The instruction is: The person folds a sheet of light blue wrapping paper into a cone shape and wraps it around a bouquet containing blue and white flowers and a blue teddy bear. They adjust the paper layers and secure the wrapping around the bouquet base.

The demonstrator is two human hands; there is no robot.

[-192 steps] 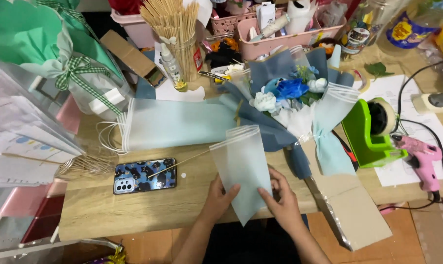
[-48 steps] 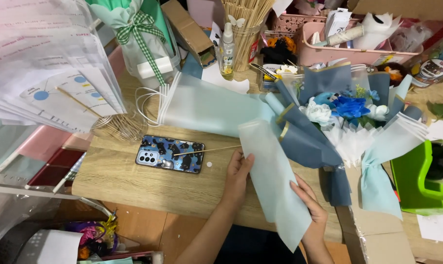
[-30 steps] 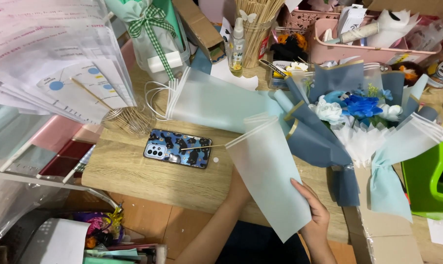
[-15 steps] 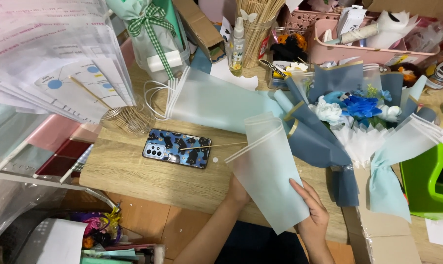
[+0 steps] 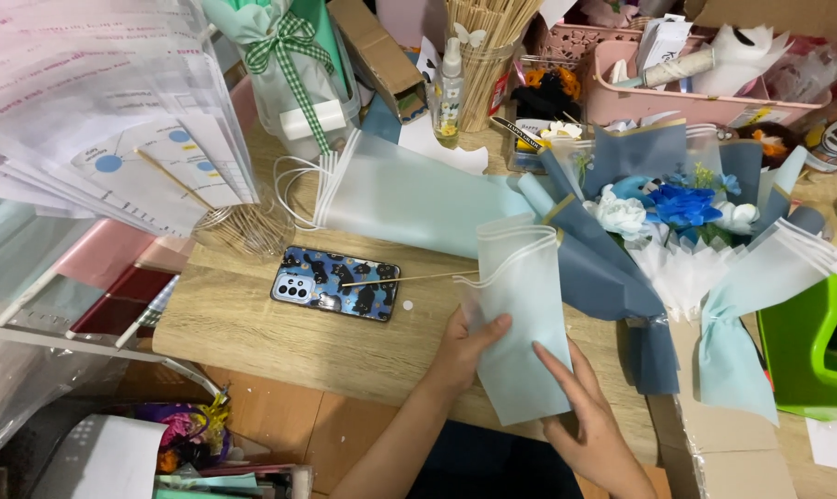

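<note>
Both hands press on a folded sheet of pale blue wrapping paper (image 5: 522, 314) lying on the wooden table (image 5: 252, 328). My left hand (image 5: 464, 346) pinches its left edge with the thumb on top. My right hand (image 5: 589, 420) lies flat at its lower right corner. Just right of the sheet lies a bouquet (image 5: 672, 217) of blue and white flowers wrapped in dark and pale blue paper. A stack of pale blue sheets (image 5: 409, 199) lies behind it.
A phone in a patterned case (image 5: 335, 282) with a thin wooden stick (image 5: 409, 277) across it lies left of the sheet. Clear sleeves (image 5: 95, 120) hang at left. A jar of sticks (image 5: 483, 55), a pink basket (image 5: 705, 79), a green tape dispenser (image 5: 811, 346) and a cardboard box (image 5: 728, 434) surround the work.
Over the frames the view shifted left. The folded sheet has turned more upright under my hands, and my left thumb now rests on top of its left edge.
</note>
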